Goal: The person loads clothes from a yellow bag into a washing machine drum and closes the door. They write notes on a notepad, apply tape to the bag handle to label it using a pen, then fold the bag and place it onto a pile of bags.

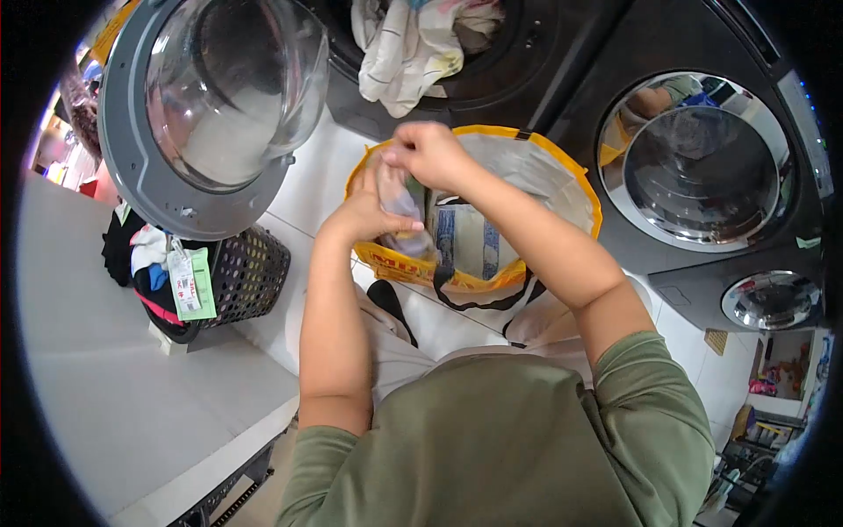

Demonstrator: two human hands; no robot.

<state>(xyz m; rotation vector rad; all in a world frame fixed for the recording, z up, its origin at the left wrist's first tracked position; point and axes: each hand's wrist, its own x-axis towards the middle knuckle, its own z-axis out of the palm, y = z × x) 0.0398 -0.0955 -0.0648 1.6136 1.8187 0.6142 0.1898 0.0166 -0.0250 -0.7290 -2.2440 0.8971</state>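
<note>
Both my hands are over a large yellow shopping bag (593,198) that stands open on the floor. My left hand (360,213) is closed around a pale lilac bundle (399,198), blurred so that I cannot tell whether it is cloth or thin plastic. My right hand (430,156) is just above, its fingers pinched at the bundle's upper end. Inside the bag lies a folded cloth (465,237) with blue and whitish stripes. A black handle (483,304) droops over the bag's near side.
White laundry (408,66) hangs from the front-loading washer ahead; its round door (132,132) is swung out to the left. A second machine's shut door (698,162) is at right. A dark laundry basket (255,272) with clothes and a green tag (198,285) stands left.
</note>
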